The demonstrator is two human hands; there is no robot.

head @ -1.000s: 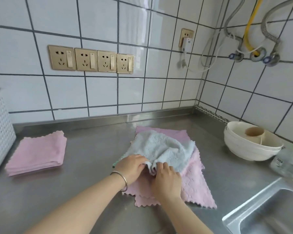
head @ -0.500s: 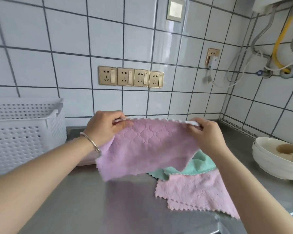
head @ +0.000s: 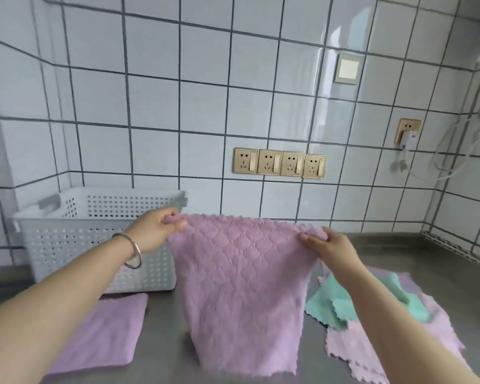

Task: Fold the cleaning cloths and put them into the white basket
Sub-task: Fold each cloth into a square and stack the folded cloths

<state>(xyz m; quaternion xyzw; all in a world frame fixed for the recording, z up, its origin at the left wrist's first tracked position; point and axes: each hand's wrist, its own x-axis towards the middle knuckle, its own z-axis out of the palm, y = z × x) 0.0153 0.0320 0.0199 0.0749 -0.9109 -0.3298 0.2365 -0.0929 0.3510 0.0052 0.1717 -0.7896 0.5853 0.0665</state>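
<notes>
A pink quilted cloth [head: 241, 286] hangs spread out in the air above the steel counter. My left hand [head: 157, 231] pinches its upper left corner and my right hand [head: 330, 249] pinches its upper right corner. The white perforated basket [head: 75, 236] stands on the counter at the left, against the wall, behind my left forearm. A folded pink cloth [head: 103, 336] lies flat in front of the basket. To the right lies a loose heap with a green cloth [head: 333, 306] on top of pink cloths [head: 355, 347], partly hidden by my right arm.
The steel counter [head: 166, 328] runs along a white tiled wall. A row of gold power sockets [head: 279, 163] sits on the wall above. A further socket with a white plug [head: 408, 134] and cables is at the right.
One second ago both hands gripped a bunched cloth on the heap. Since then they lifted a pink cloth and spread it out; the view swung left, showing the whole basket.
</notes>
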